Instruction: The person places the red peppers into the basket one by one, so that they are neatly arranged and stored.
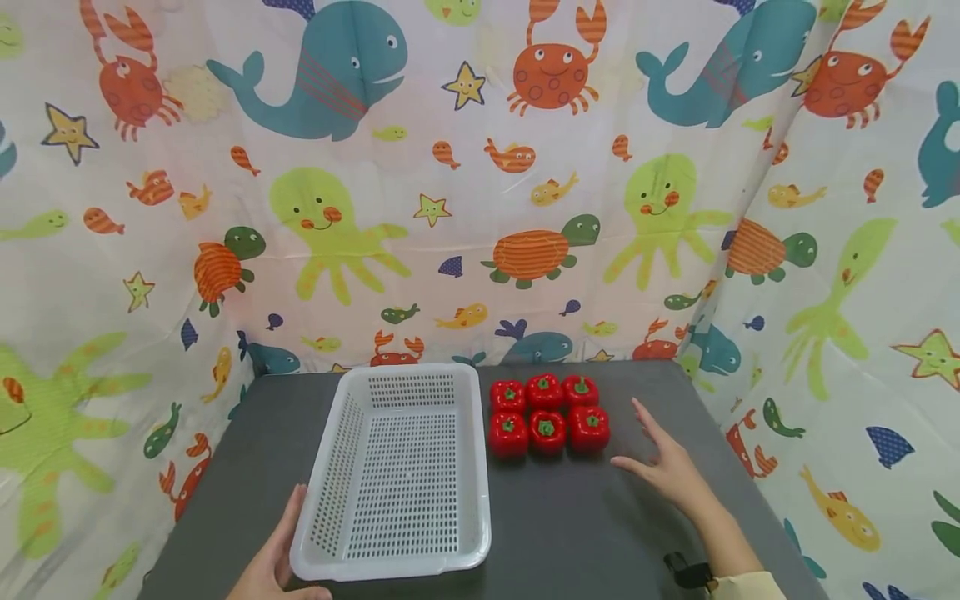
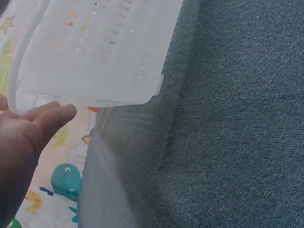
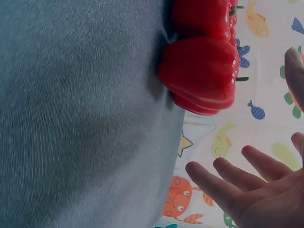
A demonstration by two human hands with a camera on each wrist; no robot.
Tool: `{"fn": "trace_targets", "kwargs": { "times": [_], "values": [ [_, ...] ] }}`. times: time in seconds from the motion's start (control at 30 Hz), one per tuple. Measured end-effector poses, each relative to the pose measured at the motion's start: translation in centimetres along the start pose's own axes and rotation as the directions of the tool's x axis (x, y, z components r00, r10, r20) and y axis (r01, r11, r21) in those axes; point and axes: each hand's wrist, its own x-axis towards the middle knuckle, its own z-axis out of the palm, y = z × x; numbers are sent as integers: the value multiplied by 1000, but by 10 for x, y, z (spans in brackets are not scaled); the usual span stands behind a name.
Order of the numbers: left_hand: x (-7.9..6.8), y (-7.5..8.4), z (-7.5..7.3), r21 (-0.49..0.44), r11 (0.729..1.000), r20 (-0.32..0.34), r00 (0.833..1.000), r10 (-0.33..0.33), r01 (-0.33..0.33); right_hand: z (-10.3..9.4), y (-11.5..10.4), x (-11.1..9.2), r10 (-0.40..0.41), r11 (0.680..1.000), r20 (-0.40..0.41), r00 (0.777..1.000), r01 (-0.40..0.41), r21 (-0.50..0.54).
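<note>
A white perforated plastic basket [image 1: 405, 567] lies on the dark table, left of the middle. My left hand [image 1: 273, 554] is at its near left corner, fingers extended along the side; in the left wrist view the fingertips [image 2: 61, 116] are close by the basket wall [image 2: 85, 71], and I cannot tell whether they touch it. Several glossy red bell peppers [image 1: 547, 431] with green stems stand in two rows right of the basket. My right hand [image 1: 667, 467] hovers to their right, fingers spread and holding nothing. The right wrist view has the nearest pepper [image 3: 202, 71] apart from that hand [image 3: 256, 190].
The dark grey table [image 1: 570, 533] stretches in front of the peppers and out to both sides. A white curtain [image 1: 465, 292] printed with sea animals hangs behind the table and along both sides. A dark band [image 1: 686, 573] sits on my right wrist near a pale sleeve.
</note>
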Motion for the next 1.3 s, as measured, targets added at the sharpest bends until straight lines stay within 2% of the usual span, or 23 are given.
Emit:
{"fn": "trace_targets", "kwargs": {
  "times": [0.13, 0.37, 0.6, 0.8, 1.0, 1.07, 1.3],
  "values": [
    [0, -1, 2, -56, 994, -37, 994, -100, 98, 6, 0, 5, 14, 998, 2, 1000, -14, 58],
    [1, -7, 0, -66, 994, -51, 994, -94, 91, 13, 4, 9, 27, 997, 6, 1000, -27, 72],
    [0, -5, 2, -87, 983, -75, 983, -168, 161, 18, 6, 15, 53, 995, 20, 998, -55, 83],
    [0, -9, 0, -159, 977, -22, 989, -149, 144, 23, 10, 21, 83, 989, 22, 996, -85, 122],
    [0, -18, -3, -207, 976, 42, 997, -60, 68, 26, 14, 25, 112, 983, 28, 993, -115, 140],
    [0, -20, -3, -230, 972, 43, 998, -47, 56, 27, 15, 27, 117, 982, 30, 993, -120, 149],
    [-1, -22, -1, -265, 961, 3, 996, -86, 84, 33, 24, 28, 117, 971, 39, 992, -123, 206]
  ]
}}
